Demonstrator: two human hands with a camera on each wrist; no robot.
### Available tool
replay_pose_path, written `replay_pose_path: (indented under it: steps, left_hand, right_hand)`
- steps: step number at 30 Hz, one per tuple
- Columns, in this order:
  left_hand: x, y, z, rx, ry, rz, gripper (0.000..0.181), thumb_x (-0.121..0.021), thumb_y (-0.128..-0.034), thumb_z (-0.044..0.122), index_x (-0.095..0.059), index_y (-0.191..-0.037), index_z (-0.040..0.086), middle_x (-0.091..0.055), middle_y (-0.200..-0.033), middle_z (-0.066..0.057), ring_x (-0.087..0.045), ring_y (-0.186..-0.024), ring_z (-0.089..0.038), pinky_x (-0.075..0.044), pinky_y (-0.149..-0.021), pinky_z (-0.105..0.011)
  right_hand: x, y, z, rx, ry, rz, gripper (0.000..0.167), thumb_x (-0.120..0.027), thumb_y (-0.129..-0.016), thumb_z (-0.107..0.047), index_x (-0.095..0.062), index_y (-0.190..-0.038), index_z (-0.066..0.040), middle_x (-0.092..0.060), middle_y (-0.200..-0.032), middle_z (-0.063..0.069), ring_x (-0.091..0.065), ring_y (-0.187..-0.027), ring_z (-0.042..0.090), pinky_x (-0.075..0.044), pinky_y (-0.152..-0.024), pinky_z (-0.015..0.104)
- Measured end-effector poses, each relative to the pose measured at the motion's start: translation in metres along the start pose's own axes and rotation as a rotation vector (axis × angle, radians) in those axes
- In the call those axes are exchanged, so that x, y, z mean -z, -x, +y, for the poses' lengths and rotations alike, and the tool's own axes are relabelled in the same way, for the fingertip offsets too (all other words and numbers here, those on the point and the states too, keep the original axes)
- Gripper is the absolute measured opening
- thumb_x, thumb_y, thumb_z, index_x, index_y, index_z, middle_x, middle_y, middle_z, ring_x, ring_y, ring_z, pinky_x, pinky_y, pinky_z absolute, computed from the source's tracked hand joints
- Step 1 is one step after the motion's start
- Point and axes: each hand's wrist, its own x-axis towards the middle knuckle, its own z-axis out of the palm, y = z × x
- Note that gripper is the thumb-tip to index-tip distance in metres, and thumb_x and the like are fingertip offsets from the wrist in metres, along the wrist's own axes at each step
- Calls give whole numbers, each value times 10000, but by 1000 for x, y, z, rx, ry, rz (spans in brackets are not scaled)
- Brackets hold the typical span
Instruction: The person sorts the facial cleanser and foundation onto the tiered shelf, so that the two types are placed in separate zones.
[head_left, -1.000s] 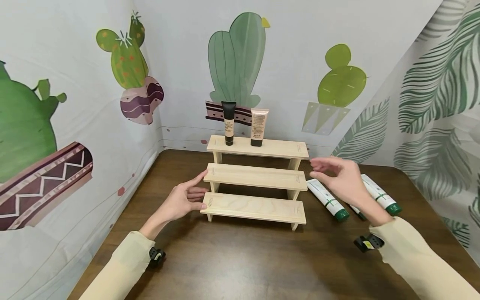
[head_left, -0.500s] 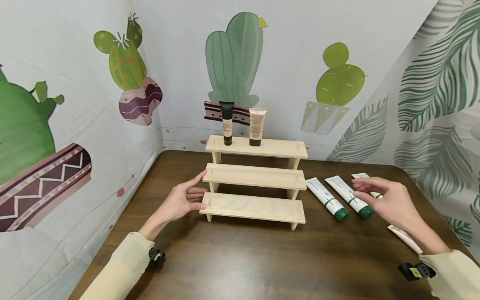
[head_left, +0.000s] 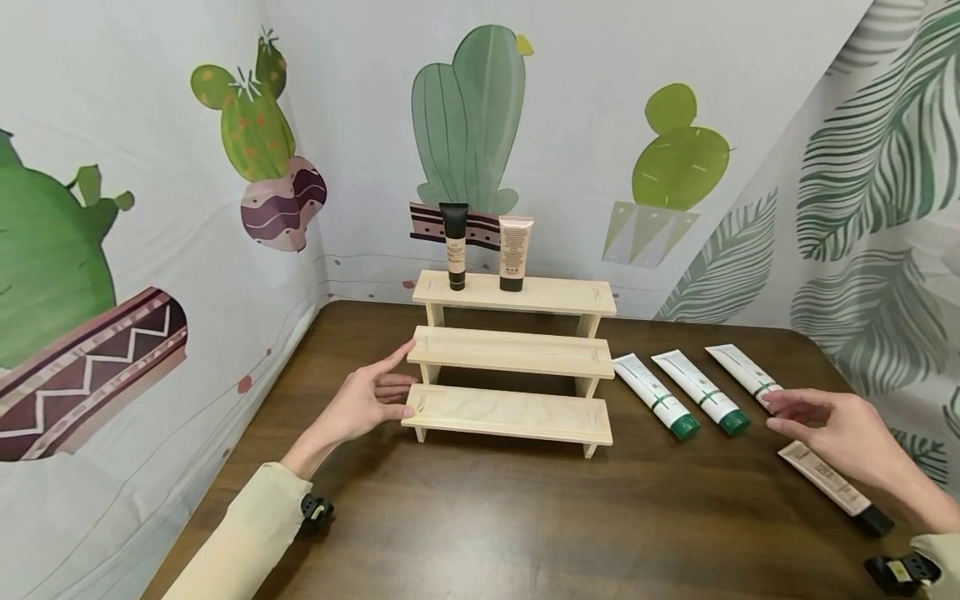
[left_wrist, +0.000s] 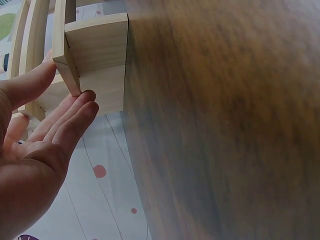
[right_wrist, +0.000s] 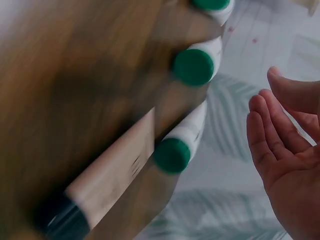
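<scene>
In front of the right hand (head_left: pixel 836 427), the beige tube (head_left: pixel 825 479) was laid flat on the table (head_left: pixel 487 525) at the hand's six o'clock, and a white tube (head_left: pixel 742 369) at its ten. Neither was held: the hand was half opened, thumb parted from loosely bent fingers, and a gap to both was shown in the right wrist view. Both could be judged light, soft-walled, hard to break and perhaps slippery; a pinch across the body near the stiff cap (right_wrist: pixel 172 156) would be surest. At nine o'clock, two more white tubes (head_left: pixel 699 390) were lined up, then the rack (head_left: pixel 510 410), whose left end was gripped by the left hand (head_left: pixel 360 408), thumb at the bottom step, forefinger at the middle one. Toward the rack's eleven and twelve, a black tube (head_left: pixel 454 237) and a pink tube (head_left: pixel 515 248) were stood upright on top.
</scene>
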Motion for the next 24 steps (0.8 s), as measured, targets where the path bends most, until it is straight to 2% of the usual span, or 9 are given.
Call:
replay_pose_path:
  steps: [5, 9, 13, 20, 24]
  left_hand:
    - [0, 0, 1, 0, 2, -1, 1047, -857, -815, -106, -356, -1665, 244, -686, -1265, -294, -690, -1168, -400, -564, -1008, -542]
    - [0, 0, 1, 0, 8, -1, 1048, -858, -811, -111, -360, -1664, 240, -691, -1259, -288, -692, -1167, -396, -563, -1008, -545]
    - [-1, 1, 2, 9, 13, -1, 1051, -858, -811, -112, -359, -1665, 244, -691, -1260, -285, -691, -1170, -393, -565, -1010, -532]
    - [-1, 0, 1, 11, 5, -1, 1049, -853, -818, -109, -356, -1665, 260, -687, -1268, -288, -688, -1174, -396, -560, -1015, -543]
    - [0, 1, 1, 17, 2, 3, 1049, -855, -818, -107, -358, -1664, 264, -689, -1264, -287, -691, -1169, -398, -557, -1015, -553]
  right_hand:
    - [3, 15, 31, -38, 50, -67, 293, -860, -862, -45, -767, -1128, 37, -747, -842, -54, -647, -692, -23, -509, -537, 179]
    - [9, 24, 49, -89, 88, -126, 320, -848, -860, -9, -733, -1133, 112, -754, -915, 76, -607, -693, -52, -535, -555, 198]
    - [15, 32, 63, -115, 105, -174, 353, -856, -840, 3, -710, -1128, 146, -739, -944, 137, -569, -692, -67, -546, -566, 207]
    - [21, 39, 85, -202, 106, -326, 514, -866, -871, -127, -642, -1201, 197, -724, -1019, 190, -555, -727, -60, -554, -591, 234]
    - [20, 39, 91, -221, 89, -365, 490, -857, -869, -89, -638, -1186, 215, -728, -996, 168, -587, -724, -26, -575, -587, 256]
